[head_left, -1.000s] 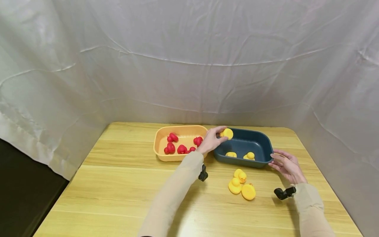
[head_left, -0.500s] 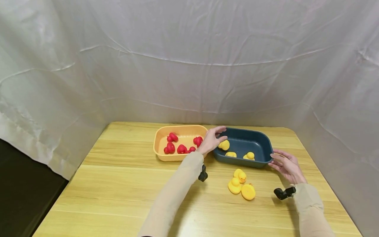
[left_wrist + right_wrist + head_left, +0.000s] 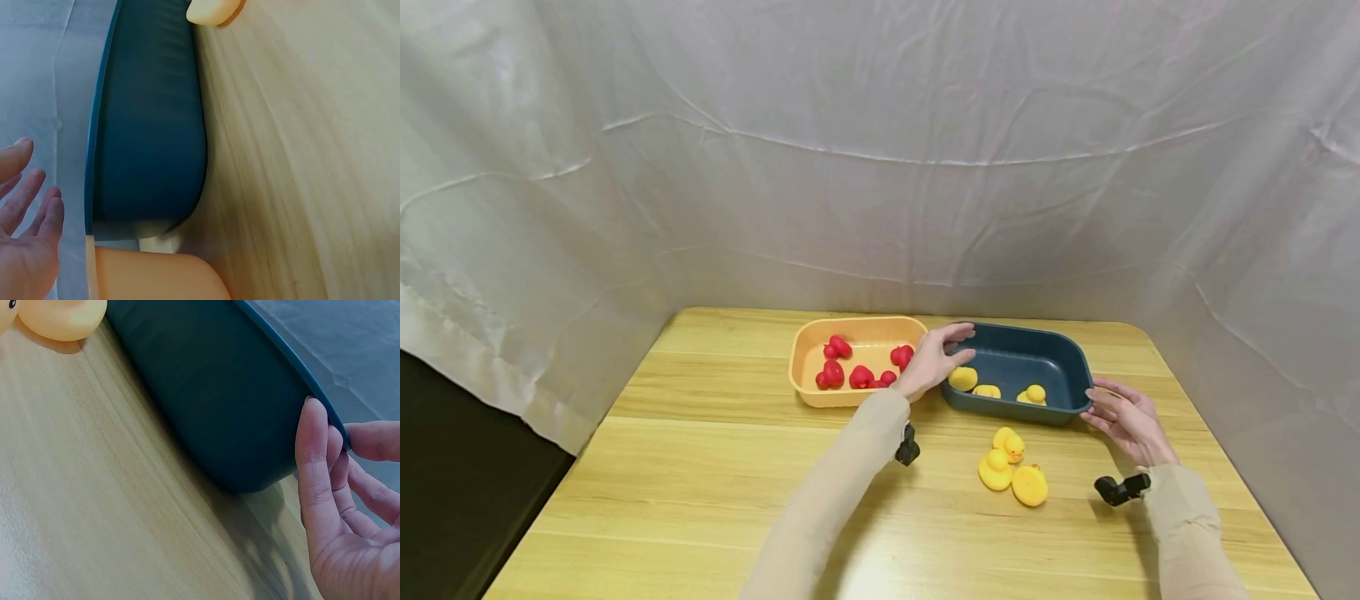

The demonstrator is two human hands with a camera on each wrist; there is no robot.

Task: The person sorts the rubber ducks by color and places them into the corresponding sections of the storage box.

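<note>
Head view: left hand [image 3: 934,358] over left end of dark blue bin [image 3: 1024,365], fingers spread. Yellow rubber duck [image 3: 962,379] lies in bin's near left corner, just below thumb. Two more ducks [image 3: 1035,394] along near wall, farther right. Right hand [image 3: 1129,422] pinches rim at near right corner. Three ducks [image 3: 996,470] grouped on worktop [image 3: 700,475] in front.

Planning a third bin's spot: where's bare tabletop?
Biggest: tabletop left of the left sleeve, in front of the orange bin. Smaller: between that sleeve and the three loose yellow ducks. Crowded: the bins' neighbouring ends, under the left grip, and the blue bin's front-right corner, pinched by the right grip.
</note>
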